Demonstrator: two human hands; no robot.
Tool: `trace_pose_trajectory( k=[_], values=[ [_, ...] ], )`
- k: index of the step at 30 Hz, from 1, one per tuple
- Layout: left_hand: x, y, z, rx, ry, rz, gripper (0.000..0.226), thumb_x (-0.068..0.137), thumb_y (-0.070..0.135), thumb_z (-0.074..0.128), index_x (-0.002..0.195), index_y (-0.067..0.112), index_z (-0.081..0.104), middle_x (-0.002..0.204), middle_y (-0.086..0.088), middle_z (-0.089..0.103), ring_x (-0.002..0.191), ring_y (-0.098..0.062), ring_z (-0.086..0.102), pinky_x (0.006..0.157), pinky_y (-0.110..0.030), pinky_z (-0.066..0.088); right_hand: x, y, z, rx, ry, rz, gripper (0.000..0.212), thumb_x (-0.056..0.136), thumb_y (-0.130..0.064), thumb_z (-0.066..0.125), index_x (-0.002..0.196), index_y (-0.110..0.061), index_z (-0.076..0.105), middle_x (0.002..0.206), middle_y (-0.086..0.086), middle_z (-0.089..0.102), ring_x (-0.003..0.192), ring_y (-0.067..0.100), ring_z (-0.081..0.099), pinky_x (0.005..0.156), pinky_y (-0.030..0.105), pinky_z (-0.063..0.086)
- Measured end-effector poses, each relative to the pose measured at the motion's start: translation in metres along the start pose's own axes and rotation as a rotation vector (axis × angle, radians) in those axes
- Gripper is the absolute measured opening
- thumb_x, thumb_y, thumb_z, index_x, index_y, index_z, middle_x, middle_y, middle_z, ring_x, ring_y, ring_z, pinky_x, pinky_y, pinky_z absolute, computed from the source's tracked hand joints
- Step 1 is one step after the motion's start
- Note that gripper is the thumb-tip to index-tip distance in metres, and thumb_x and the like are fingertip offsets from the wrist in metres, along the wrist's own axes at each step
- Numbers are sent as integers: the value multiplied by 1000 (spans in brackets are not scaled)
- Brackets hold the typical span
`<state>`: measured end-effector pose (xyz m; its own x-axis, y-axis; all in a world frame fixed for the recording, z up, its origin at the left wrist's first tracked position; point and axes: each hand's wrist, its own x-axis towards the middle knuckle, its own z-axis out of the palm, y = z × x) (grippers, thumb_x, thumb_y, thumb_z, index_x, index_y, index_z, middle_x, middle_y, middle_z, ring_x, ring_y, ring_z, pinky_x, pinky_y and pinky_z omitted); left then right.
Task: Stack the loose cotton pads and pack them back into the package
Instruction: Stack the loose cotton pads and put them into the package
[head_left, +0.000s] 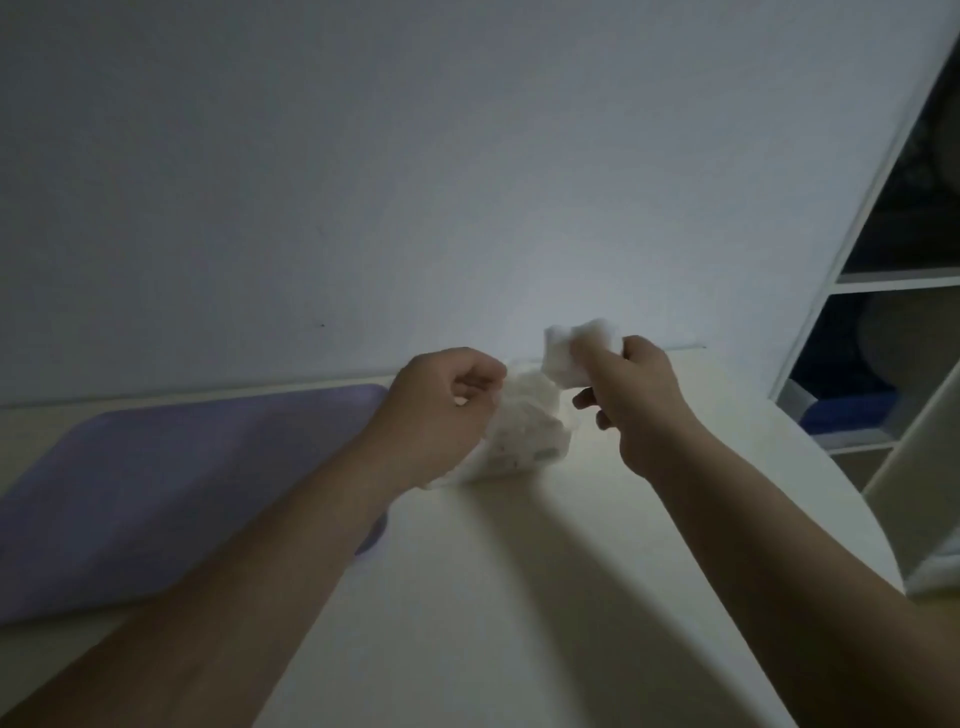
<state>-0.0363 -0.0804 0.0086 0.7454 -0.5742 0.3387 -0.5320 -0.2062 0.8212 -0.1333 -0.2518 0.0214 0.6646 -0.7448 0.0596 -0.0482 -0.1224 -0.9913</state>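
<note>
1. Cotton pads (574, 349): small stack, white, soft and fibrous, roughly square with blurred edges; pinched between thumb and fingers of the right hand (641, 402), raised above the table (519, 571), just above and right of the package mouth.
2. Package (524, 431): thin crinkled translucent plastic, lumpy and rounded, whitish contents showing through; resting on the table between both hands, top edge gathered in the left hand (441, 410); lower left part hidden behind that hand and wrist.
3. Left hand: curled closed, gripping the package's upper rim, knuckles turned upward.
4. Right hand: closed on the cotton pads, lower fingers loosely curled and apart from the package.
5. Table: smooth, cream-coloured, matte, with rounded right edge; long forearm shadows across it.
6. Mat (171, 499): flat, lavender, rounded corners, lying left of the package; near corner covered by the left forearm.
7. Wall (415, 182): plain, pale, behind the table.
8. Shelf unit (883, 280): white frame at right, dim compartments with dark and blue items too unclear to identify.
</note>
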Motion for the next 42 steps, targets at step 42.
trace_pose_trajectory(
  k=[42],
  values=[
    [22,-28,19,504,-422,286,30,95,13,53,118,23,70,118,12,51,101,-11,56,84,-9,36,23,-26,34,-1301,-424,-141,35,84,-31,69,65,-11,48,55,4,53,52,22,52,57,26,42]
  ],
)
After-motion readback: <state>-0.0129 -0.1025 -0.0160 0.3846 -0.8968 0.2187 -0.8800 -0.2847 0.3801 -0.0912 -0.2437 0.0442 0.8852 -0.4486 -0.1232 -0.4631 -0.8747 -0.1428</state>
